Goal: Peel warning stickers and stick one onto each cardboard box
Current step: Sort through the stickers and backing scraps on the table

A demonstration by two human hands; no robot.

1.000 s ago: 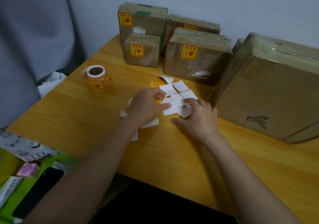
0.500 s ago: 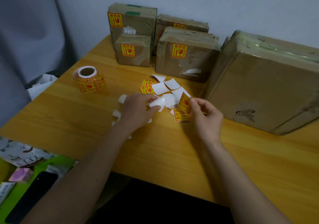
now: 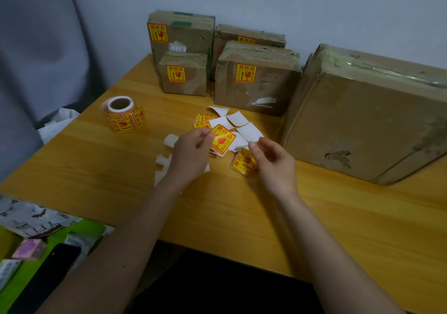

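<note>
The left hand (image 3: 191,154) pinches a yellow warning sticker (image 3: 222,139) by its corner, lifted off the counter (image 3: 96,168), likely to keep the adhesive free. The right hand (image 3: 273,161) pinches another sticker (image 3: 243,162) low beside it. The large box (image 3: 362,120) at right shows no label, so it seems next.

Both forearms reached forward; the left hand (image 3: 191,154) pinched with fingers (image 3: 205,136) and thumb, as did the right hand (image 3: 273,161).
</note>
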